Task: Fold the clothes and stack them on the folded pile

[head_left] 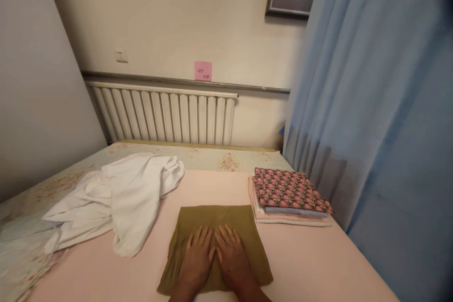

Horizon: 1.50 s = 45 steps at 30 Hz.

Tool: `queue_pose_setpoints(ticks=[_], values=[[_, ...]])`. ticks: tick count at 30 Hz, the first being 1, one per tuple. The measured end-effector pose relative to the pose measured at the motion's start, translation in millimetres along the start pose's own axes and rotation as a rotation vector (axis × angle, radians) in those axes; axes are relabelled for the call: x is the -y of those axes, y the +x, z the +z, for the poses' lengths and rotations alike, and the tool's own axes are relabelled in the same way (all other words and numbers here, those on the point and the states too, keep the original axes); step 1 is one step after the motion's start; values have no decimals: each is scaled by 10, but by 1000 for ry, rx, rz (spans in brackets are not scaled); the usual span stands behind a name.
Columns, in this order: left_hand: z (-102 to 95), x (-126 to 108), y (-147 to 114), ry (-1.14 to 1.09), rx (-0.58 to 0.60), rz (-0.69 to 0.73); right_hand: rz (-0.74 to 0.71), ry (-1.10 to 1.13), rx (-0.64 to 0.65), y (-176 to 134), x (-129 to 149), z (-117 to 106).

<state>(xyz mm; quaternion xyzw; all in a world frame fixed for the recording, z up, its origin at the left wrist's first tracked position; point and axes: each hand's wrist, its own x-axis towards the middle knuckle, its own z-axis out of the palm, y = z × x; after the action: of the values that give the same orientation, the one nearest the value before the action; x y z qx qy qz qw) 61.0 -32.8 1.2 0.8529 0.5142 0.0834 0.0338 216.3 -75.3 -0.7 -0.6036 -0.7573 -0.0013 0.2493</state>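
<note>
An olive-green folded cloth [215,215] lies flat on the pink sheet in front of me. My left hand [197,259] rests palm down on its left half, fingers stretched out and pointing away from me. Beside it my right hand [231,257] lies flat on the same cloth, with its fingers extended too. The two thumbs are close together near the cloth's middle. Neither hand grips anything. The cloth's near edge is partly covered by my wrists.
A rumpled white cloth [136,198] lies to the left. On the right sits a stack of folded fabrics [290,191], a red floral one on top. The pink sheet [300,259] covers a bed by a radiator [170,113]. A blue curtain [361,104] hangs along the right side.
</note>
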Motion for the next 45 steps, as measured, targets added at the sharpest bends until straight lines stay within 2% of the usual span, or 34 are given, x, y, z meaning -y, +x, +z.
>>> queue_pose_setpoints(ticks=[16,27,33,45], values=[[-24,-5,-6,-7,4,-7,-7,-3,2,1,-9,4],[77,33,12,5,-29,9,-7,-20,-5,-9,-2,0],[57,30,-2,-3,-36,7,-4,-1,20,2,10,-25],[-4,5,-8,-8,-20,8,-6,15,-23,-10,-31,69]])
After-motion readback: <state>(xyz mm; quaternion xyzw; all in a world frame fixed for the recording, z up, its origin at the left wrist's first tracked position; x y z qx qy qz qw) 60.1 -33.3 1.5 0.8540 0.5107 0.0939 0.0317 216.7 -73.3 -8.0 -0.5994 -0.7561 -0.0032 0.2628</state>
